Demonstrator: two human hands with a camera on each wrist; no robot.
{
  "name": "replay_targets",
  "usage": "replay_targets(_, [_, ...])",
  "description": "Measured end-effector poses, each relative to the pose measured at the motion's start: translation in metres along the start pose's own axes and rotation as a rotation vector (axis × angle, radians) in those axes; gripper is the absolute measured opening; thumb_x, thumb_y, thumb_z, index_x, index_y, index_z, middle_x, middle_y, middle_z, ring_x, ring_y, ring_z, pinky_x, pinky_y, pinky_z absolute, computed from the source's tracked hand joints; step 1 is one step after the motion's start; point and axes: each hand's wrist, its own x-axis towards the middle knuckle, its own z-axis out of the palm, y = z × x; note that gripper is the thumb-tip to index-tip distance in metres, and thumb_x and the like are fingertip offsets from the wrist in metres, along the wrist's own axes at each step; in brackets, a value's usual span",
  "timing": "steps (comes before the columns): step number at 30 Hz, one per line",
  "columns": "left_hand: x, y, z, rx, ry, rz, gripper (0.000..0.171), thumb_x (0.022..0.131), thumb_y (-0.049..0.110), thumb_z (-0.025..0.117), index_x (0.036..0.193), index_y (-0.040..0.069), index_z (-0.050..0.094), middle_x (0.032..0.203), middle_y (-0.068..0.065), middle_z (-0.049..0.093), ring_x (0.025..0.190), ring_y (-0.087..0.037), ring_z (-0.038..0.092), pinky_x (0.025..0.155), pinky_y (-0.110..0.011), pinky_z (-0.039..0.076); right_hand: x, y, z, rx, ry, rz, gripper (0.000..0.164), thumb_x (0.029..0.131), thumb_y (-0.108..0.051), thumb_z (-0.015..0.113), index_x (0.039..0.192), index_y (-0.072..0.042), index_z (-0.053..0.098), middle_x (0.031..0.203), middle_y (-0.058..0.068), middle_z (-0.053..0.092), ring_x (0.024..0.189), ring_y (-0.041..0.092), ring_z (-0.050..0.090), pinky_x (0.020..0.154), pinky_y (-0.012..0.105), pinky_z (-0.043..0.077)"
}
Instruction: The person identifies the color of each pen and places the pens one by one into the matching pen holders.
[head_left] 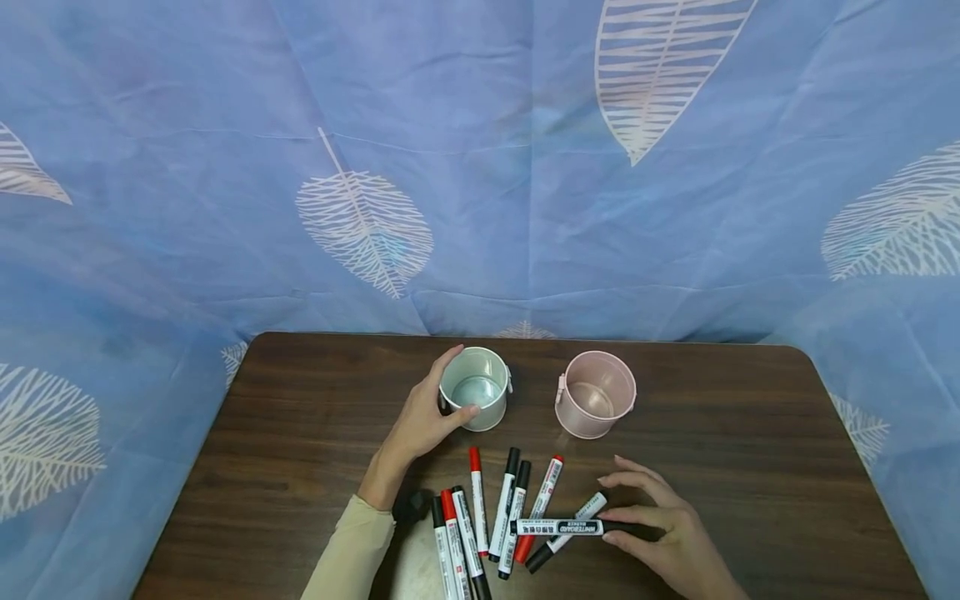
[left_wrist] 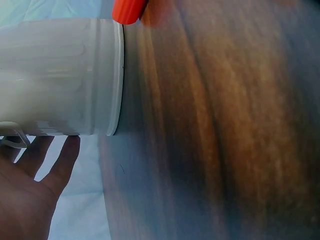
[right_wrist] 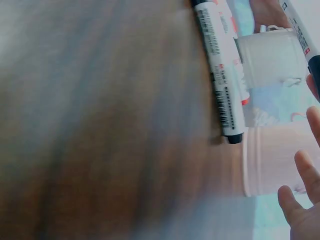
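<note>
A small pale green bucket (head_left: 493, 410) stands upright near the table's back edge. My left hand (head_left: 422, 419) holds it from the left, thumb at the front of the rim and fingers along the far side. In the left wrist view, fingertips touch the side of the bucket (left_wrist: 55, 75). Between thumb and fingers, my right hand (head_left: 671, 533) pinches a black whiteboard marker (head_left: 558, 527) by its dark end. That marker lies level above several others. Beneath it are a tilted black marker (head_left: 592, 507) and a red marker (head_left: 550, 487). The right wrist view shows the held marker (right_wrist: 300, 27) partly.
A pink bucket (head_left: 588, 423) stands right of the green one. Several more red and black markers (head_left: 465, 533) lie loosely in front of the buckets on the dark wooden table (head_left: 765, 433). A blue cloth with white leaves (head_left: 487, 208) hangs behind the table.
</note>
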Motion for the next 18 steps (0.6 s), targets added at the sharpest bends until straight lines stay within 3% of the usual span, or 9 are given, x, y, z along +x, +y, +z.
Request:
replay_targets(5, [-0.001, 0.002, 0.000, -0.009, 0.001, -0.005, 0.088, 0.086, 0.035, 0.078, 0.156, 0.037, 0.025, 0.143, -0.010, 0.052, 0.127, -0.032, 0.053, 0.101, -0.056, 0.041, 0.015, -0.004, -0.008, -0.023, 0.055, -0.083, 0.046, 0.057, 0.006, 0.090, 0.097, -0.016, 0.079, 0.123, 0.014, 0.062, 0.137, 0.028, 0.041, 0.110, 0.017, 0.030])
replay_targets(8, [-0.002, 0.002, 0.000, -0.009, 0.004, -0.016, 0.088, 0.086, 0.033, 0.078, 0.157, 0.031, 0.026, 0.143, -0.009, 0.052, 0.126, -0.031, 0.053, 0.101, -0.056, 0.041, 0.029, -0.008, -0.016, -0.015, 0.101, -0.139, 0.043, 0.057, 0.005, 0.090, 0.095, -0.011, 0.079, 0.120, 0.017, 0.063, 0.134, 0.032, 0.043, 0.111, 0.021, 0.031])
replay_targets(13, [-0.002, 0.001, 0.001, -0.008, 0.011, -0.034, 0.088, 0.086, 0.031, 0.078, 0.157, 0.024, 0.026, 0.143, -0.008, 0.052, 0.126, -0.031, 0.053, 0.100, -0.056, 0.042, 0.053, -0.022, -0.032, -0.004, 0.181, -0.164, 0.023, 0.073, -0.012, 0.088, 0.093, -0.007, 0.079, 0.118, 0.020, 0.063, 0.133, 0.035, 0.044, 0.111, 0.025, 0.032])
replay_targets(18, [-0.001, 0.002, 0.002, -0.015, 0.012, -0.047, 0.089, 0.086, 0.026, 0.079, 0.156, 0.032, 0.026, 0.143, -0.010, 0.052, 0.125, -0.032, 0.054, 0.099, -0.057, 0.042, 0.064, -0.030, -0.040, -0.018, 0.231, -0.195, 0.028, 0.083, -0.032, 0.081, 0.091, -0.006, 0.079, 0.117, 0.020, 0.063, 0.132, 0.037, 0.044, 0.111, 0.027, 0.033])
